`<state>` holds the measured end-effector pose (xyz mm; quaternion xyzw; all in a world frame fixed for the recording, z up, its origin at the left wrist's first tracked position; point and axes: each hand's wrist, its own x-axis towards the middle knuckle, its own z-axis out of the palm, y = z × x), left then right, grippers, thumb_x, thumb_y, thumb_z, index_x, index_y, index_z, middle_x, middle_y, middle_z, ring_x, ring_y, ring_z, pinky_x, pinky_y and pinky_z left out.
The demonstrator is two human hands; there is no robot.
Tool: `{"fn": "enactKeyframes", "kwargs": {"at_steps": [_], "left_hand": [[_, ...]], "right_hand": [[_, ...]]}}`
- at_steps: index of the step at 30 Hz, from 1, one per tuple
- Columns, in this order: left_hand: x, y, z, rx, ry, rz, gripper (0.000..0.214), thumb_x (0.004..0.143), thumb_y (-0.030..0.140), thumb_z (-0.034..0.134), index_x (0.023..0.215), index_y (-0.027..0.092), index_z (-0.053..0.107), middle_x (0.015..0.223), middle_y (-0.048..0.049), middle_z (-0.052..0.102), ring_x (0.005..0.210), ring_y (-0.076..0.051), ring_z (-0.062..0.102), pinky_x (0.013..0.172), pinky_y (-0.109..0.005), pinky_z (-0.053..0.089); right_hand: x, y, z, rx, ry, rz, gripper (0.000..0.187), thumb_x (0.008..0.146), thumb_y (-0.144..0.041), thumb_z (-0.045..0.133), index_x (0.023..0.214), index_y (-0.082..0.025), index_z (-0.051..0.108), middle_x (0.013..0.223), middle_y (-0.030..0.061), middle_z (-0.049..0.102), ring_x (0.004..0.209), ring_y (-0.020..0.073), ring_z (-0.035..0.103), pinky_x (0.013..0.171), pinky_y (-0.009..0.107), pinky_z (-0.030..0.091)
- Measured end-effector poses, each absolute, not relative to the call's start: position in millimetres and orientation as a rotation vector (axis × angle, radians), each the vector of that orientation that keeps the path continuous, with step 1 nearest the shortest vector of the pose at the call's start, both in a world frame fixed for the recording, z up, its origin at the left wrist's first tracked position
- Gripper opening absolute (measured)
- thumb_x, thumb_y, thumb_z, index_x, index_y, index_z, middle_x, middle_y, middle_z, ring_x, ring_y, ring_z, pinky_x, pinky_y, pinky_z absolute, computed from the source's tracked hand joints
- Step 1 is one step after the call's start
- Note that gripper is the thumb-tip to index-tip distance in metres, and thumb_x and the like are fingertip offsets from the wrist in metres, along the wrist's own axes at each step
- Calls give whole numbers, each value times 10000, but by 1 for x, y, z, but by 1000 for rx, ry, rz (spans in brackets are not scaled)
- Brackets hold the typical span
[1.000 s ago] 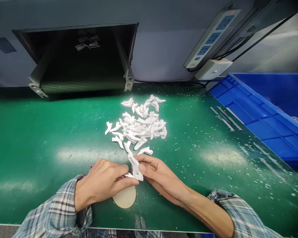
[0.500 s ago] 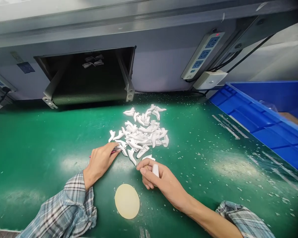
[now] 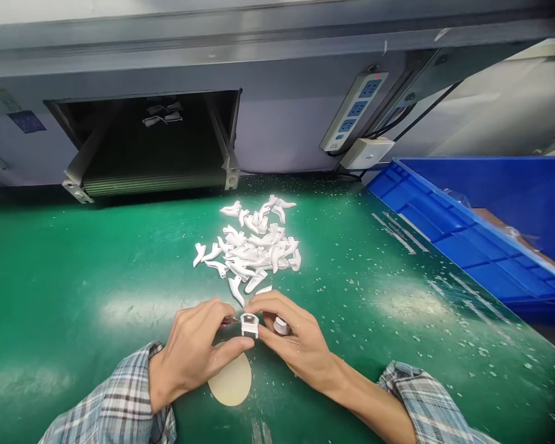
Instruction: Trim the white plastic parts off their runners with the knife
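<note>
My left hand (image 3: 197,348) is closed, its thumb and fingertips on a small white plastic piece (image 3: 250,325) with a square opening facing me. A thin dark tool (image 3: 230,320) with a bit of pink also shows in that hand; its kind is unclear. My right hand (image 3: 296,339) touches the same piece from the right with its thumb and index finger. Curled in its other fingers is a white cylindrical object (image 3: 281,325). Just beyond both hands lies a pile of curved white plastic pieces (image 3: 254,250). Below them is a pale yellow disc (image 3: 231,382), partly covered by my left hand.
The green tabletop (image 3: 97,259) carries small white specks on the right. A conveyor belt (image 3: 152,160) with a few white pieces comes out of an opening at the back. At the right stands a blue bin (image 3: 444,228); a power strip (image 3: 355,111) hangs on the panel.
My left hand has moved from the pile's near edge towards me and to the right, bringing a white piece. My right hand now meets it there. The view has shifted slightly.
</note>
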<state>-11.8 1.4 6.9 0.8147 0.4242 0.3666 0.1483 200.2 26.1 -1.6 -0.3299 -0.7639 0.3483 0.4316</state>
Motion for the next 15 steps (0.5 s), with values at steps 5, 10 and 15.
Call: {"fn": "enactKeyframes", "kwargs": {"at_steps": [5,10,15], "left_hand": [[-11,-2,6,2116,1201,792,381,1042,513,421,812,211,455,681,47,515,568,-107,450,554,-240,312],[-8,-3,4,1976,1135,717,406,1042,513,412,773,210,400,659,52,422,565,-109,350,554,-256,259],[-8,-3,3,1898,1094,695,426,1039,501,431,745,208,337,634,57,368,557,-104,312,546,-266,227]], "right_hand": [[202,24,2,-771,-1882,724,213,928,-121,666,1103,-241,667,970,54,709,896,185,689,746,274,555],[201,24,6,-745,-1897,669,207,920,-96,667,1086,-221,666,949,56,701,884,174,691,770,262,558],[201,23,3,-754,-1914,657,214,923,-103,666,1100,-223,658,929,52,695,828,172,684,731,273,562]]}}
